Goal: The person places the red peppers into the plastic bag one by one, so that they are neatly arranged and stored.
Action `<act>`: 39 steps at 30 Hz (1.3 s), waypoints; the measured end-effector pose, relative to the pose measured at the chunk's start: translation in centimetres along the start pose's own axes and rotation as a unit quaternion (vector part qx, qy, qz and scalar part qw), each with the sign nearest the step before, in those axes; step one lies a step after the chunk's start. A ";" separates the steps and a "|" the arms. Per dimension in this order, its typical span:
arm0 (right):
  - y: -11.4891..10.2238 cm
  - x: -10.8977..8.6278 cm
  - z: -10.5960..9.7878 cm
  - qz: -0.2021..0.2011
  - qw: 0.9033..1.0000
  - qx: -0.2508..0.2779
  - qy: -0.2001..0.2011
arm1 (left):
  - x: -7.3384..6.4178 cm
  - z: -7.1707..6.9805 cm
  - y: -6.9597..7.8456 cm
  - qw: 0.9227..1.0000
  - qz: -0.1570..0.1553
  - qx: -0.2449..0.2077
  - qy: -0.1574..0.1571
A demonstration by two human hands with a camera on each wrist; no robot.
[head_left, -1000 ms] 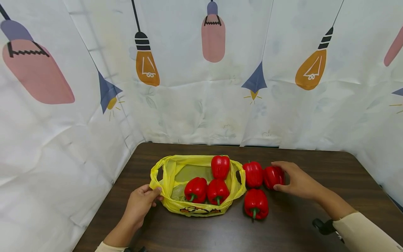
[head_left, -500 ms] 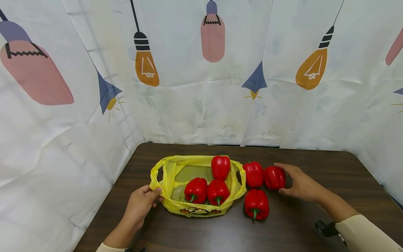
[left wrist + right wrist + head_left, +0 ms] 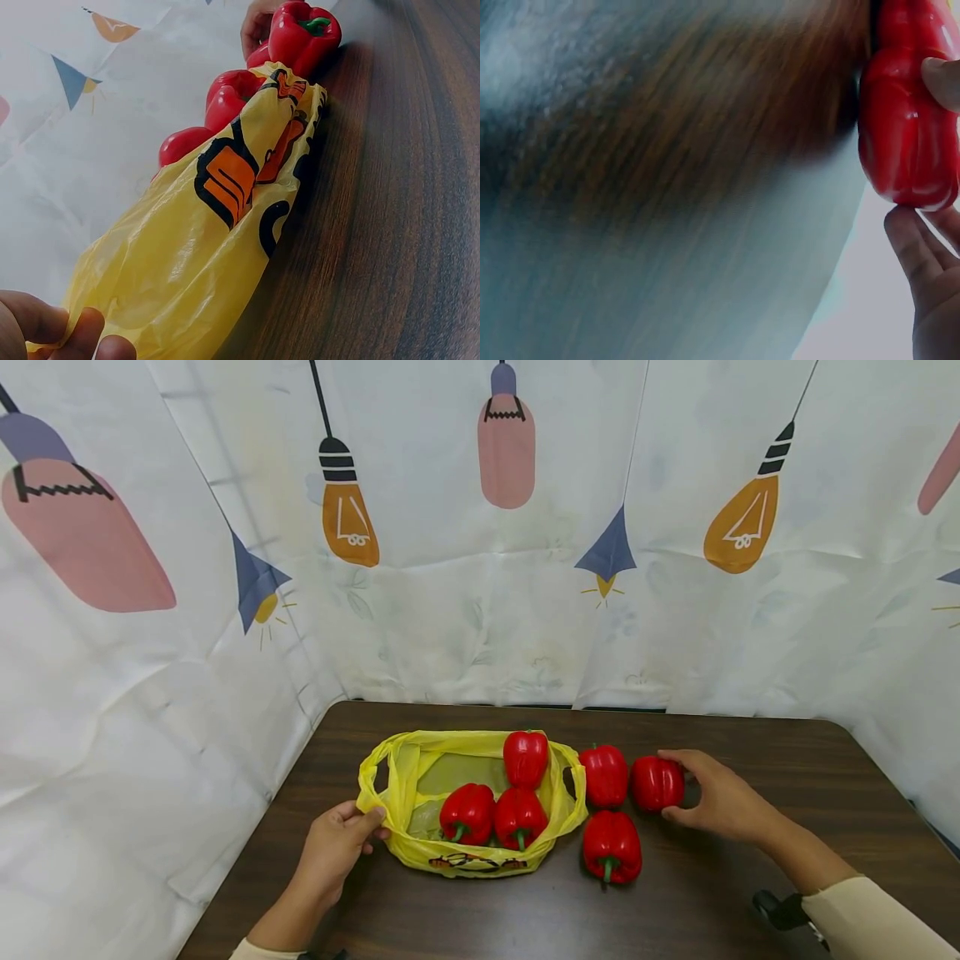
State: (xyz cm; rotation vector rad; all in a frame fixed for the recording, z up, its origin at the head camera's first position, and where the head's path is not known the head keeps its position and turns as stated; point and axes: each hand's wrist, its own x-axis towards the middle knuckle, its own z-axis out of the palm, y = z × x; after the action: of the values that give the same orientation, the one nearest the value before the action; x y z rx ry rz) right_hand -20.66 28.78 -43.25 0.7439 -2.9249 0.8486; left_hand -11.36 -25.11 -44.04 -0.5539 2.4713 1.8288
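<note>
My left hand [image 3: 335, 847] pinches the left rim of a yellow plastic bag [image 3: 408, 852] between thumb and fingers. The bag stands with its mouth spread, and 3 red bell peppers are in it, one of them a front pepper [image 3: 467, 814]. On the right, my right hand [image 3: 723, 797] has its thumb and fingertips on a red bell pepper [image 3: 657, 783] that lies on its side. The right wrist view shows the thumb [image 3: 943, 81] on this pepper [image 3: 907, 142], with fingertips at its end. A second loose pepper [image 3: 604, 775] sits between that one and the bag; a third [image 3: 611, 847] lies in front.
The dark wood-grain table [image 3: 510, 922] carries everything. A white printed cloth [image 3: 465, 610] hangs behind it and on the left. In the left wrist view, the bag's printed side [image 3: 229, 180] faces the camera.
My right hand has shifted slightly right, and the pepper at its fingers has moved a little right and turned. The left hand and the bag have hardly moved.
</note>
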 end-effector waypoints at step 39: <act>-7.5 4.5 -1.4 -0.024 0.997 0.067 -0.001 | 0.0 0.2 -0.1 1.000 0.005 -0.008 0.000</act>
State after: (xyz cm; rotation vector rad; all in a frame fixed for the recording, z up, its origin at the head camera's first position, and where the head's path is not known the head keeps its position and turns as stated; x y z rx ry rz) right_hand -21.48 21.93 -37.66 0.8181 -2.8616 1.0499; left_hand -11.36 -24.90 -44.16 -0.5427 2.4668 1.8534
